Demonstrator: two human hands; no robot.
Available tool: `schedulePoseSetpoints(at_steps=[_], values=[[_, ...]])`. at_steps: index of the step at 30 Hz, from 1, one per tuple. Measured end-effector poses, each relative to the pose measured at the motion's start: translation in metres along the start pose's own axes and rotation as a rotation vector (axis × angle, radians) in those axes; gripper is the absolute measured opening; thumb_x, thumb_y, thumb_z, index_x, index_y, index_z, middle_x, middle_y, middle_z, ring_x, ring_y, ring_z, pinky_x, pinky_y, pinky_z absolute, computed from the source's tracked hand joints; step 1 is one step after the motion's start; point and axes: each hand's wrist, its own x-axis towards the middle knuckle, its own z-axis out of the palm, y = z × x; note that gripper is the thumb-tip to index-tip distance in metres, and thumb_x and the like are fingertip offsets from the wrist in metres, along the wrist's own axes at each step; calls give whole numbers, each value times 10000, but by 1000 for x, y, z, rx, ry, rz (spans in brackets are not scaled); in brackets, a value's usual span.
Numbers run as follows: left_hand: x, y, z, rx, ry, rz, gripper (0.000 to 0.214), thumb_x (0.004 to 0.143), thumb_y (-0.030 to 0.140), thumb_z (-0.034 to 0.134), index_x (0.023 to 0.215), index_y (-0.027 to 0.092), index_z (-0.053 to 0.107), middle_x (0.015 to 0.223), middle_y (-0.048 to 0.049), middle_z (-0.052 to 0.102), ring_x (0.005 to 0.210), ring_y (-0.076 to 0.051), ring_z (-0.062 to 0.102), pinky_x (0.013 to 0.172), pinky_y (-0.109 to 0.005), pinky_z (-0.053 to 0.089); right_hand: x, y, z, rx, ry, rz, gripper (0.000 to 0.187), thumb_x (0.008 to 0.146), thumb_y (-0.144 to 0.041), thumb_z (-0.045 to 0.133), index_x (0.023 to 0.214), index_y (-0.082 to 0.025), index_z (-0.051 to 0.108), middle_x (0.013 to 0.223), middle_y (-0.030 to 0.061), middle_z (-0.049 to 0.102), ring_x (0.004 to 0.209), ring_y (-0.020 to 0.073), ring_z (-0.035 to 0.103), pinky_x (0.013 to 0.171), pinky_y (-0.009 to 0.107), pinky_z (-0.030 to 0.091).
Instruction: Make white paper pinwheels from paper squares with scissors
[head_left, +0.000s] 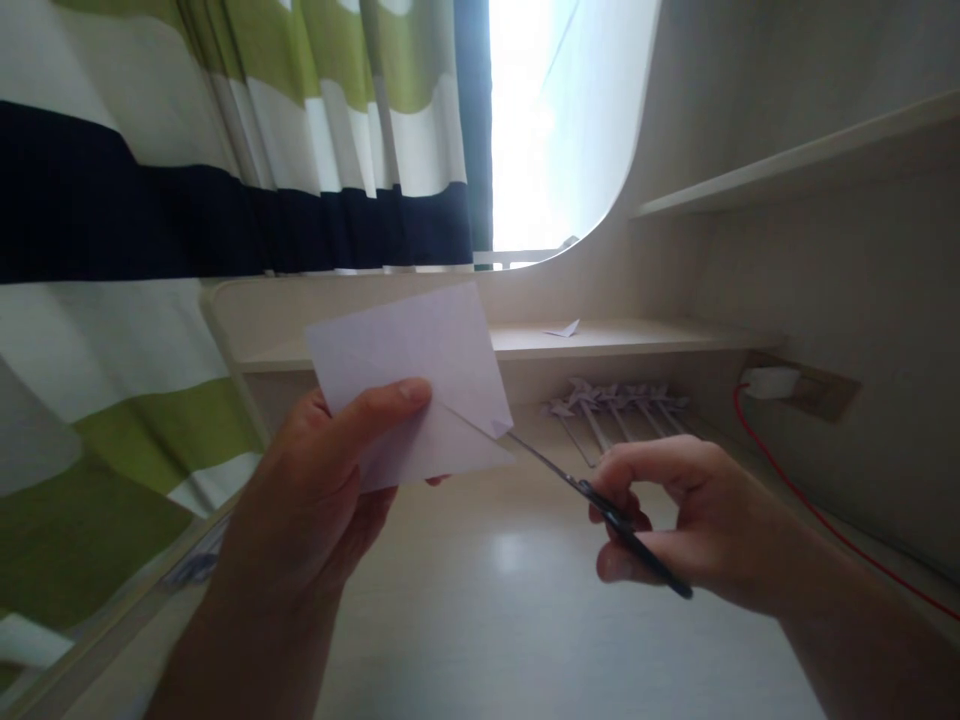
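My left hand point(322, 470) grips a square sheet of white paper point(405, 340), thumb on the front face and fingers behind it. A slit runs from the sheet's lower right corner toward its middle, ending near my thumb. My right hand point(675, 520) is closed around the black handles of a pair of scissors point(615, 520). The thin blades point up and left and reach the cut corner of the paper. Part of the blades is hidden at the paper, so I cannot tell how far they go in.
Several white paper pinwheels point(615, 400) on sticks lie at the back of the pale desk point(480, 620). A folded paper piece point(564, 328) rests on the low shelf point(637, 338). At right, a white charger point(772, 381) trails a red cable point(802, 505). A striped curtain point(225, 220) hangs at left.
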Motion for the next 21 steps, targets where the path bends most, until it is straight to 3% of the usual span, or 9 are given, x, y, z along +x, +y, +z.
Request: schedulePoseSetpoints(at_steps=[5, 17, 21], values=[[-10, 5, 3, -32, -10, -9, 188, 715, 228, 865, 877, 157, 804, 653, -31, 726, 505, -161, 662, 426, -198, 549, -6, -8, 0, 10, 11, -12, 257, 728, -347, 939, 722, -195, 732, 603, -31, 635, 559, 102, 537, 531, 225, 428], [-17, 7, 2, -71, 14, 42, 200, 674, 191, 911, 841, 152, 807, 675, -16, 740, 538, -136, 670, 508, -178, 570, -9, -17, 1, -9, 11, -27, 286, 704, -411, 955, 723, -210, 753, 594, -29, 644, 550, 109, 553, 517, 223, 439], [-20, 8, 2, -72, 15, 57, 158, 694, 188, 898, 810, 165, 794, 616, 7, 698, 491, -121, 630, 445, -164, 522, -11, -19, 1, 8, 10, -20, 260, 717, -381, 949, 718, -213, 750, 592, -35, 645, 544, 103, 558, 518, 214, 443]])
